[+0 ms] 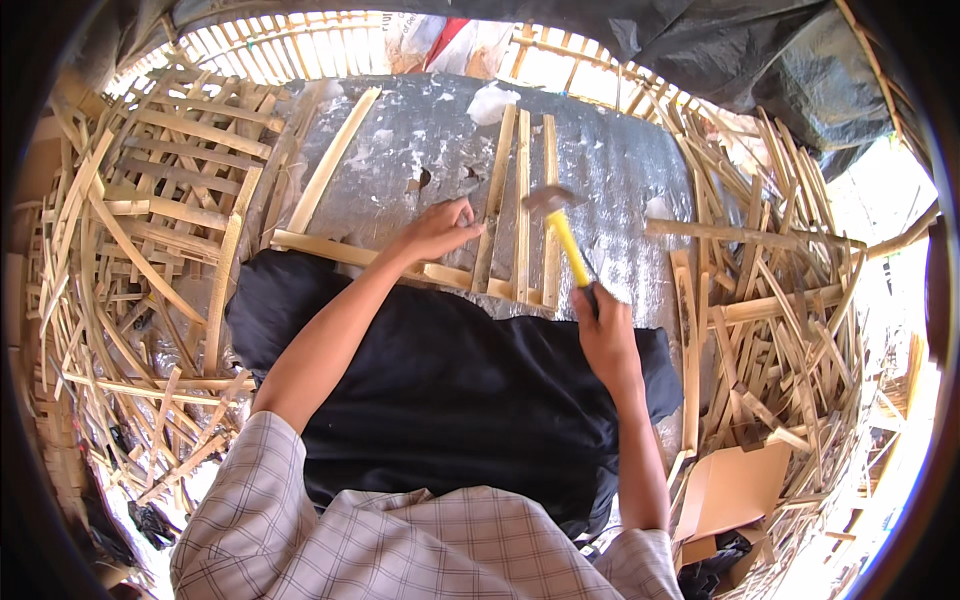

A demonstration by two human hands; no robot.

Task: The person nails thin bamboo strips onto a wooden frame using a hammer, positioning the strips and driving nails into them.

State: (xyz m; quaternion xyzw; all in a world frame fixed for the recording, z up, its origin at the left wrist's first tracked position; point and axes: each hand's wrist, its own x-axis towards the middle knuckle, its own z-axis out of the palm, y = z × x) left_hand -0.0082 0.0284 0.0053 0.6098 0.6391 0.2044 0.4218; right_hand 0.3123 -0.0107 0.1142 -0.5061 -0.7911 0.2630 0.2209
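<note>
Gripping a yellow-handled hammer [560, 225], the right hand [603, 335] is closed around it; at ten o'clock, the left hand [437, 230] presses open fingers on bamboo strips [520, 200].

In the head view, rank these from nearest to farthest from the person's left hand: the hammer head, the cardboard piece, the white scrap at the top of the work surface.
Measured from the left hand:
1. Hammer head, just to its right, above the bamboo slats.
2. White scrap, farther up on the grey surface.
3. Cardboard piece, far off at lower right.
</note>
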